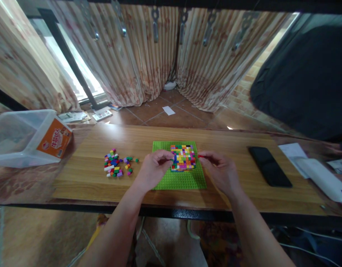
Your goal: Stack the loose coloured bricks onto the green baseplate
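On a green studded baseplate (178,182) sits a block built of many small toy bricks (183,157) in mixed colours. My left hand (154,167) is at the block's left side, thumb and fingertips pinched together by its edge; whether a small brick is between them is too fine to tell. To the right of the block, my right hand (222,168) pinches a small red brick (201,156) between thumb and fingers, slightly apart from the block. A loose pile of small bricks (113,163) lies left of the baseplate, a few strays beside it.
The wooden table (84,181) carries a black phone (269,166) on the right, near a white device (323,178) and papers. A clear plastic bin (23,137) with an orange label stands at the left end. Curtains (148,63) hang beyond the table.
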The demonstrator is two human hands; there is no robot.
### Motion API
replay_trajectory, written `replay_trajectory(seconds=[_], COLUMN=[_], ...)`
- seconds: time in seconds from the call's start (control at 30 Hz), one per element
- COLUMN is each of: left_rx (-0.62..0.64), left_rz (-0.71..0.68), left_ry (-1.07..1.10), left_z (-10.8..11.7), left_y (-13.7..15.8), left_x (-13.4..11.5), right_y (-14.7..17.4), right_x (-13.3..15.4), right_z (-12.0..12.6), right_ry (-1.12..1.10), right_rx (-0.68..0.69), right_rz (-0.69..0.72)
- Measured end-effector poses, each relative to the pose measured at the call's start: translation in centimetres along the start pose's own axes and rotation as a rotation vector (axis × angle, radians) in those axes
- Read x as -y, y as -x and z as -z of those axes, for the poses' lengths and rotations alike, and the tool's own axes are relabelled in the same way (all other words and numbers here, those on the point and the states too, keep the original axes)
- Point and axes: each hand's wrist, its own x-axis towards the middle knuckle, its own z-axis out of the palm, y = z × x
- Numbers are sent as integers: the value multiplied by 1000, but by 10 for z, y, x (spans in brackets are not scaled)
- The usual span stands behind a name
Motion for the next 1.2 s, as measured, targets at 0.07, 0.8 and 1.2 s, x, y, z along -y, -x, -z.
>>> replay_trajectory(seconds=[0.07, 0.8, 1.2], left_rx=[3, -3, -25], left_rz=[-14, -81, -197], left_ry=[-42, -197, -281], left_z=[0, 3, -17], left_y=[0, 1, 4], left_x=[1, -6, -8], right_y=[0, 4, 1], right_x=[-3, -7, -7], right_z=[0, -25, -34], right_ry=[-46, -599, -573], right_rx=[-8, -52, -87], right_rz=[6, -465, -496])
